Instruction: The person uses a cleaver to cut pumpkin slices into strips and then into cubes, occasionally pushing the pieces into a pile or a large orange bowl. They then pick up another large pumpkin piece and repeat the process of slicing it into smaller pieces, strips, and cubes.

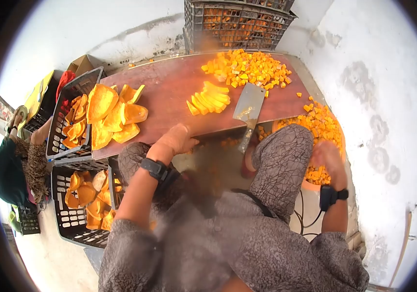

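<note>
My left hand is at the front edge of the red-brown board, its fingers loosely apart and holding nothing. A fan of pumpkin slices lies just beyond it. To the right of the slices, a cleaver rests flat, its handle jutting over the edge towards my knees. Diced pumpkin is heaped at the board's far right. My right hand is smeared by motion beside an orange basin full of pumpkin cubes; its fingers cannot be made out. Large peeled pumpkin pieces lie on the board's left end.
Black crates of pumpkin pieces stand at the left, and stacked crates at the back. A white wall closes off the right side. At the far left is another person. A cable hangs by my right knee.
</note>
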Available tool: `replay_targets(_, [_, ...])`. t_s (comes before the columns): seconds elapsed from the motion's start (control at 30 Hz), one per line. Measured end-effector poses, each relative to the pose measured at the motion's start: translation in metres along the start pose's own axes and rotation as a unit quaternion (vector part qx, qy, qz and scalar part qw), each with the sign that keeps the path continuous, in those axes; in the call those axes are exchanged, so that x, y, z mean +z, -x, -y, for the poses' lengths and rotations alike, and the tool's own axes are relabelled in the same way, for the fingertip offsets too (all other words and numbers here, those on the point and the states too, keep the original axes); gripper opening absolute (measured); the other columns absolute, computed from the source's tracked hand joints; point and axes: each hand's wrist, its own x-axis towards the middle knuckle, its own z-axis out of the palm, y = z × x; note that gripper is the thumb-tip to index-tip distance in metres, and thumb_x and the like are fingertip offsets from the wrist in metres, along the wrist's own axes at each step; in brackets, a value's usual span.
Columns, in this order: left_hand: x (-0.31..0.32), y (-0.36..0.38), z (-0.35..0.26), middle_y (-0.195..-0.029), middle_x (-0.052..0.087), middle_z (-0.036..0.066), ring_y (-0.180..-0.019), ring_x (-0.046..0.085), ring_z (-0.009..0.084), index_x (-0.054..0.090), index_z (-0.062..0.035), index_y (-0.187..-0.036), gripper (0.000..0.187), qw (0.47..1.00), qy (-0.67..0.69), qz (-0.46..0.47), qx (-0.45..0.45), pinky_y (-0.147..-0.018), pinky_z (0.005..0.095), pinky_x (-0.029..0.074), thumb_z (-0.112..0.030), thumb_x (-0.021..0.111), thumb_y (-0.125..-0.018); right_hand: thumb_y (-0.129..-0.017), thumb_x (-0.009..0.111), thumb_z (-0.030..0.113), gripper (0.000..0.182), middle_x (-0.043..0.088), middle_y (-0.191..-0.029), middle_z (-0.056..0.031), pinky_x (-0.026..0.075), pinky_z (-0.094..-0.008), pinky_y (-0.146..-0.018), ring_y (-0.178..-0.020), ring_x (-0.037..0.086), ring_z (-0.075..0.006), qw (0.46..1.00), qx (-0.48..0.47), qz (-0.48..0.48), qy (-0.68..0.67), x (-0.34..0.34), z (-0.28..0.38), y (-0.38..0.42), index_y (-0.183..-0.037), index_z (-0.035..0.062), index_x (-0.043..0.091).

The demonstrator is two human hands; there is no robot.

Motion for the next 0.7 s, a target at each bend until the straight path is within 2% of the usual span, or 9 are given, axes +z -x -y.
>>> replay_targets(0.03, [-0.002, 0.001, -0.001, -0.096, 0.065, 0.023, -0.096, 0.061, 0.0415, 0.066, -0.0061, -0.105, 0.030, 1.000, -0.002, -0.003, -0.001, -0.084, 0.0451, 0.051, -0.019, 0.068, -0.078, -0.089, 0.057, 0.014, 0.016, 0.066, -0.082, -0.0131, 0.056, -0.0352, -0.065, -0.071, 0.065, -0.0233, 0.981, -0.095, 0.109, 0.127, 0.005, -0.042, 0.001, -0.092, -0.0016, 0.059])
replay_targets(0.1, [-0.005, 0.002, 0.000, -0.099, 0.066, 0.025, -0.098, 0.062, 0.0408, 0.068, -0.0064, -0.107, 0.032, 0.999, 0.012, 0.027, -0.029, -0.085, 0.0463, 0.051, -0.020, 0.069, -0.078, -0.081, 0.066, 0.016, 0.036, 0.068, -0.092, -0.0195, 0.055, -0.0421, -0.073, -0.080, 0.067, -0.0346, 0.896, -0.124, 0.148, 0.399, 0.050, -0.050, 0.034, -0.109, -0.0057, 0.058])
replay_targets(0.13, [-0.006, 0.003, 0.000, -0.099, 0.066, 0.025, -0.098, 0.062, 0.0408, 0.068, -0.0064, -0.107, 0.032, 0.999, 0.010, 0.025, -0.030, -0.085, 0.0463, 0.051, -0.020, 0.069, -0.078, -0.078, 0.071, 0.016, 0.053, 0.066, -0.104, -0.0249, 0.053, -0.0440, -0.082, -0.096, 0.064, -0.0424, 0.946, 0.162, 0.131, 0.248, 0.071, -0.046, 0.055, -0.124, -0.0032, 0.053])
replay_targets(0.2, [-0.007, 0.005, 0.000, -0.098, 0.066, 0.024, -0.096, 0.063, 0.0406, 0.069, -0.0060, -0.104, 0.029, 1.000, 0.012, -0.006, -0.010, -0.084, 0.0461, 0.052, -0.019, 0.069, -0.078, -0.081, 0.069, 0.018, 0.057, 0.060, -0.125, -0.0223, 0.048, -0.0404, -0.092, -0.113, 0.059, -0.0394, 0.924, 0.175, 0.179, 0.290, 0.102, -0.054, 0.097, -0.133, 0.0021, 0.050])
replay_targets(0.33, [-0.025, 0.003, -0.015, -0.095, 0.067, 0.023, -0.095, 0.063, 0.0410, 0.069, -0.0058, -0.101, 0.025, 0.999, -0.006, -0.008, -0.036, -0.083, 0.0465, 0.052, -0.019, 0.068, -0.080, -0.082, 0.068, 0.018, 0.056, 0.060, -0.124, -0.0220, 0.048, -0.0401, -0.092, -0.113, 0.059, -0.0391, 0.912, 0.196, 0.204, 0.298, 0.138, -0.079, 0.140, -0.133, 0.0020, 0.051])
replay_targets(0.43, [-0.027, -0.006, -0.006, -0.090, 0.067, 0.021, -0.087, 0.064, 0.0405, 0.066, -0.0044, -0.107, 0.031, 0.998, -0.007, 0.027, -0.065, -0.078, 0.0428, 0.053, -0.016, 0.066, -0.079, -0.083, 0.067, 0.018, 0.055, 0.061, -0.124, -0.0217, 0.048, -0.0398, -0.092, -0.112, 0.059, -0.0389, 0.911, 0.215, 0.201, 0.289, 0.151, -0.091, 0.162, -0.133, 0.0019, 0.051])
replay_targets(0.5, [-0.023, -0.013, 0.010, -0.084, 0.068, 0.019, -0.081, 0.066, 0.0380, 0.067, -0.0042, -0.106, 0.029, 0.997, -0.064, 0.013, -0.027, -0.074, 0.0415, 0.054, -0.014, 0.065, -0.079, -0.083, 0.067, 0.018, 0.055, 0.061, -0.123, -0.0216, 0.048, -0.0397, -0.093, -0.112, 0.059, -0.0387, 0.912, 0.219, 0.199, 0.284, 0.154, -0.048, 0.157, -0.133, 0.0019, 0.051])
replay_targets(0.6, [-0.023, -0.019, 0.023, -0.083, 0.067, 0.018, -0.079, 0.067, 0.0342, 0.067, -0.0027, -0.105, 0.028, 0.997, -0.063, -0.017, -0.032, -0.073, 0.0407, 0.054, -0.012, 0.065, -0.078, -0.084, 0.066, 0.018, 0.054, 0.061, -0.123, -0.0213, 0.048, -0.0394, -0.093, -0.112, 0.059, -0.0385, 0.915, 0.223, 0.194, 0.274, 0.163, -0.098, 0.168, -0.132, 0.0018, 0.051])
replay_targets(0.7, [-0.050, -0.023, -0.005, -0.083, 0.067, 0.017, -0.078, 0.067, 0.0319, 0.066, -0.0010, -0.104, 0.028, 0.999, -0.034, -0.011, -0.020, -0.073, 0.0395, 0.054, -0.011, 0.066, -0.078, -0.084, 0.065, 0.018, 0.053, 0.061, -0.123, -0.0211, 0.048, -0.0391, -0.093, -0.111, 0.060, -0.0382, 0.918, 0.231, 0.188, 0.261, 0.164, -0.108, 0.169, -0.132, 0.0017, 0.051])
